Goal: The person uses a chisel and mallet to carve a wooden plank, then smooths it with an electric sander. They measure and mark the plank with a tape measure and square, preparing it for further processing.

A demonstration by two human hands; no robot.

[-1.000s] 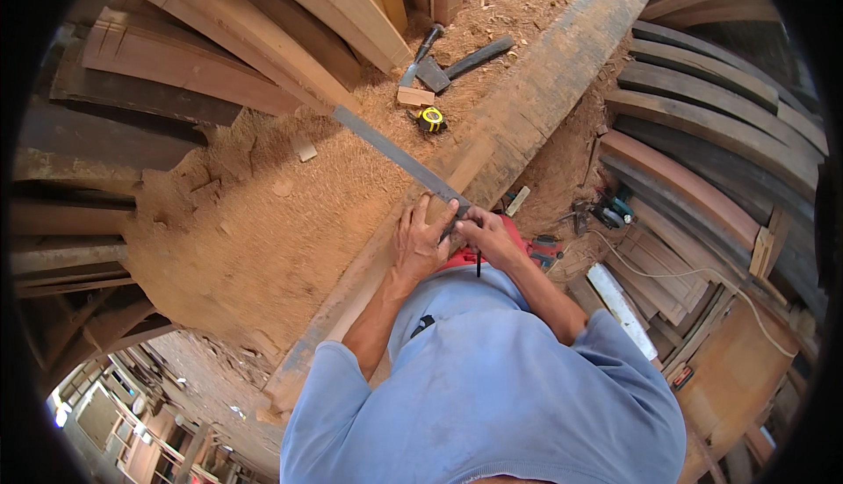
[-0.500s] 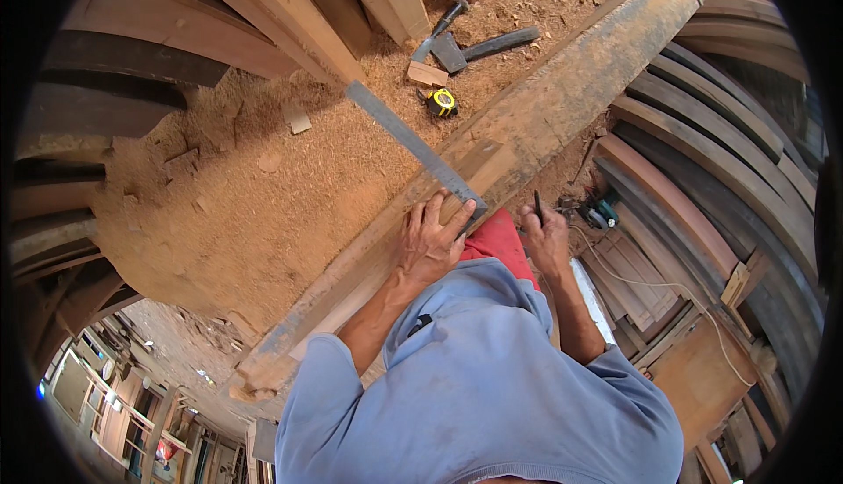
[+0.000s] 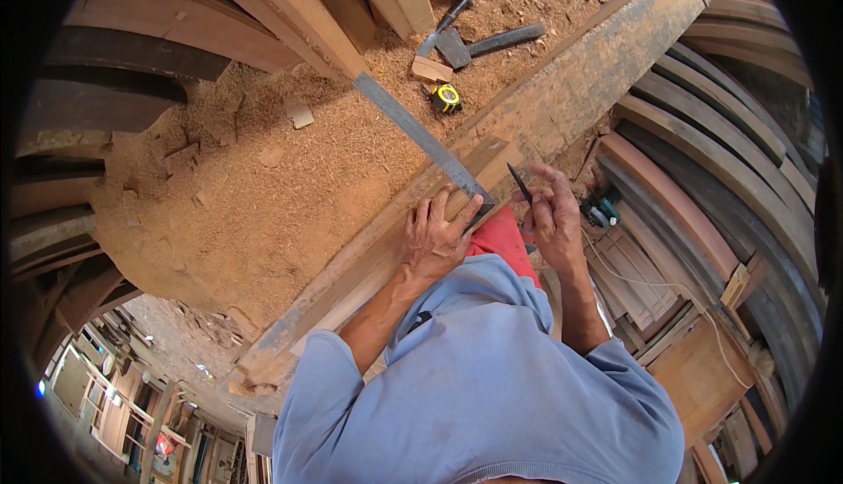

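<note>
A metal try square [image 3: 413, 130] lies across a smaller wooden piece [image 3: 493, 159], its dark stock along the piece's near edge. My left hand [image 3: 436, 231] clamps the square there, thumb on the stock and fingers over the wood. The long blade sticks out past the far edge over the sawdust. My right hand [image 3: 557, 216] grips a black pencil-like marker [image 3: 520, 184], its tip pointing up and left, just right of the square and apart from the wood. Beneath the piece runs a long, stained thick plank [image 3: 606, 67].
Beyond the plank, a yellow-black tape measure [image 3: 444, 98], a mallet [image 3: 487, 43], a chisel [image 3: 448, 19] and a wood block [image 3: 431, 68] lie on sawdust. Stacked boards [image 3: 685, 177] fill the right side, near a green power tool [image 3: 601, 211]. Beams [image 3: 281, 10] stand at far left.
My right hand has risen toward the wooden piece and turned, with the marker now tilted toward the square. My left hand stays on the square. The view has shifted slightly.
</note>
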